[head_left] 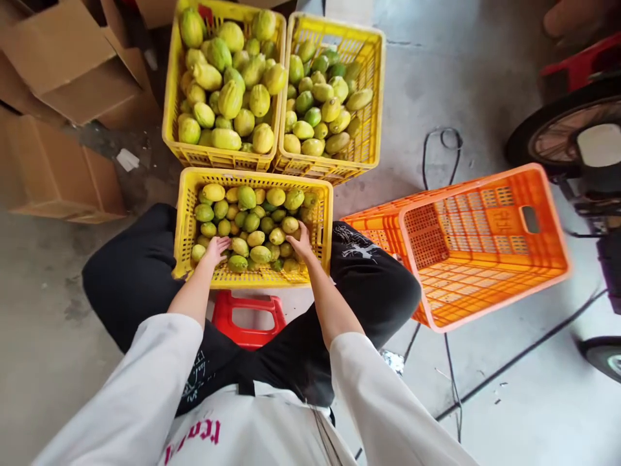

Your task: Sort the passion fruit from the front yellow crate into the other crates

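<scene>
A yellow plastic crate (187, 213) full of green-yellow fruits (252, 223) stands between my knees. My left hand (217, 249) lies on the fruits at the crate's near left, fingers spread flat. My right hand (301, 244) rests on the fruits at the near right, fingers curled down among them; whether it grips one is hidden. Two more yellow crates stand behind it: the left one (171, 97) heaped with larger fruits, the right one (373, 97) about half full of smaller ones.
An empty orange crate (485, 246) lies tilted on its side at my right. A red stool (248, 318) is under me. Cardboard boxes (63, 110) sit at the left. Black cables (451, 362) cross the concrete floor, and a wheel (557, 136) stands at the right.
</scene>
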The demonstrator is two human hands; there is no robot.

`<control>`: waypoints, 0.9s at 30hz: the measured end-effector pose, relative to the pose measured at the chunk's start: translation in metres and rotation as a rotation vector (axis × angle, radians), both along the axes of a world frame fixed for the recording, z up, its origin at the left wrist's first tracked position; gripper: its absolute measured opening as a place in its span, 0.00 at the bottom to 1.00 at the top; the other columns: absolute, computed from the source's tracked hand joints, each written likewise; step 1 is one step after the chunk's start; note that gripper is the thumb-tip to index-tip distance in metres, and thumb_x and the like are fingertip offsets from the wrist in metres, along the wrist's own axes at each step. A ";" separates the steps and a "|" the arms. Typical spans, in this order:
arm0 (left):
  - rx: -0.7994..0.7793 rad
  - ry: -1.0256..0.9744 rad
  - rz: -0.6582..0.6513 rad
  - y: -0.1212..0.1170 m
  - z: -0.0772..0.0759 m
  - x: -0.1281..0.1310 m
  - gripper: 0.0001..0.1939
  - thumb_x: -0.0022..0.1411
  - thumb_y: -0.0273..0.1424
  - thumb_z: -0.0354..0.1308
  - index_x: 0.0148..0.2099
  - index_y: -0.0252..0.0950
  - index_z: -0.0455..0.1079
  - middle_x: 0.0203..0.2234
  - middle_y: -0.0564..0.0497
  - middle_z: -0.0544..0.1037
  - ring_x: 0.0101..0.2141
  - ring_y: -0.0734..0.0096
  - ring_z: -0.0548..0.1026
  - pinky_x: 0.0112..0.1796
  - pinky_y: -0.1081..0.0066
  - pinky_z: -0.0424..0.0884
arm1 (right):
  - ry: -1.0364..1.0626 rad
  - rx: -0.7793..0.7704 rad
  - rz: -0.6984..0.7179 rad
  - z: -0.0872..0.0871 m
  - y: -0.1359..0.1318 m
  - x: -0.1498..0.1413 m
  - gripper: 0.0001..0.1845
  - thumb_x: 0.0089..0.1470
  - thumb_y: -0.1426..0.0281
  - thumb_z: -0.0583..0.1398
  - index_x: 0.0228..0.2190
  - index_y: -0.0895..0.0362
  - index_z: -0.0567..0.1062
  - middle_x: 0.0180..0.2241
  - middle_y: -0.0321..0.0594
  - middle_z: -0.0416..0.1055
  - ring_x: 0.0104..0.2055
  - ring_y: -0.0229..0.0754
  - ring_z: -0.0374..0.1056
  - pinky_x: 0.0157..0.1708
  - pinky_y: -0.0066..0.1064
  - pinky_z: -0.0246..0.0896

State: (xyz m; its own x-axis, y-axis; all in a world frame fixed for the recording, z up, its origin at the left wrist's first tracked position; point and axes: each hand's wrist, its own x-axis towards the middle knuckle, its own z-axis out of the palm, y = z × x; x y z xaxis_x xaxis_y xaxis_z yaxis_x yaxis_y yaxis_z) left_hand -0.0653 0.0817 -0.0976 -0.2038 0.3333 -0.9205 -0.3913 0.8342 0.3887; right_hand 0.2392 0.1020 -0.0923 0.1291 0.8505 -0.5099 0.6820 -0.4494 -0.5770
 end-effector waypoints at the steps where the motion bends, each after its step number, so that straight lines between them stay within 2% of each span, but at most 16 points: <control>1: 0.000 0.019 -0.025 -0.003 -0.001 0.009 0.08 0.65 0.33 0.52 0.40 0.39 0.71 0.47 0.42 0.80 0.57 0.53 0.73 0.54 0.54 0.67 | 0.009 0.062 0.022 0.001 0.001 -0.002 0.40 0.55 0.63 0.59 0.65 0.55 0.51 0.67 0.53 0.52 0.69 0.51 0.52 0.67 0.45 0.48; 3: 0.037 0.093 -0.067 -0.010 -0.002 0.029 0.07 0.64 0.34 0.57 0.44 0.40 0.69 0.51 0.44 0.78 0.59 0.56 0.70 0.55 0.60 0.67 | 0.017 0.156 0.077 0.003 0.006 -0.009 0.38 0.55 0.64 0.57 0.64 0.56 0.52 0.66 0.53 0.54 0.67 0.50 0.53 0.67 0.44 0.48; 6: 0.096 0.215 -0.152 -0.017 -0.002 0.051 0.21 0.56 0.33 0.68 0.49 0.40 0.65 0.59 0.42 0.70 0.64 0.57 0.63 0.60 0.65 0.61 | -0.006 0.202 0.189 0.009 0.019 -0.022 0.35 0.55 0.66 0.58 0.62 0.56 0.56 0.65 0.53 0.53 0.67 0.51 0.52 0.66 0.43 0.49; 9: 0.116 0.322 -0.232 -0.019 0.000 0.058 0.35 0.43 0.28 0.76 0.50 0.39 0.62 0.64 0.37 0.60 0.69 0.53 0.52 0.64 0.66 0.53 | -0.065 0.174 0.302 0.017 0.033 -0.038 0.33 0.54 0.67 0.61 0.60 0.56 0.60 0.63 0.54 0.52 0.64 0.56 0.57 0.63 0.43 0.54; 12: 0.092 0.380 -0.282 -0.017 0.000 0.056 0.35 0.41 0.28 0.77 0.47 0.40 0.60 0.62 0.36 0.61 0.68 0.48 0.54 0.63 0.63 0.54 | -0.174 0.072 0.331 0.021 0.040 -0.052 0.36 0.54 0.66 0.63 0.62 0.56 0.60 0.59 0.55 0.57 0.57 0.60 0.63 0.59 0.48 0.58; 15: 0.063 0.405 -0.304 -0.011 -0.001 0.056 0.28 0.47 0.31 0.74 0.42 0.41 0.58 0.55 0.39 0.68 0.62 0.50 0.64 0.59 0.60 0.59 | -0.201 -0.014 0.192 0.017 0.043 -0.061 0.37 0.54 0.63 0.65 0.61 0.59 0.60 0.57 0.58 0.61 0.56 0.63 0.65 0.58 0.51 0.59; 18: 0.092 0.420 -0.324 -0.003 -0.002 0.060 0.24 0.51 0.30 0.71 0.39 0.43 0.56 0.46 0.47 0.73 0.55 0.56 0.70 0.56 0.62 0.63 | -0.057 -0.062 -0.016 0.009 0.041 -0.061 0.34 0.55 0.58 0.65 0.57 0.59 0.62 0.56 0.57 0.66 0.57 0.60 0.67 0.57 0.46 0.62; 21: 0.137 0.412 -0.349 0.002 -0.003 0.064 0.21 0.51 0.26 0.69 0.37 0.42 0.58 0.42 0.50 0.73 0.52 0.60 0.71 0.54 0.64 0.63 | 0.063 -0.102 -0.200 0.001 0.037 -0.056 0.30 0.58 0.52 0.61 0.54 0.57 0.64 0.53 0.54 0.71 0.57 0.58 0.68 0.57 0.43 0.63; 24: 0.149 0.356 -0.372 0.003 -0.004 0.062 0.20 0.50 0.25 0.69 0.39 0.41 0.61 0.43 0.49 0.74 0.50 0.63 0.72 0.53 0.65 0.65 | 0.081 -0.120 -0.274 -0.004 0.032 -0.052 0.29 0.62 0.51 0.55 0.55 0.58 0.65 0.54 0.54 0.72 0.58 0.55 0.69 0.57 0.41 0.64; 27: 0.139 0.298 -0.386 0.002 -0.006 0.056 0.24 0.48 0.24 0.71 0.42 0.40 0.61 0.44 0.48 0.74 0.49 0.65 0.73 0.51 0.66 0.67 | 0.102 -0.121 -0.296 -0.006 0.030 -0.050 0.29 0.65 0.52 0.51 0.56 0.61 0.66 0.56 0.55 0.71 0.57 0.50 0.70 0.54 0.35 0.66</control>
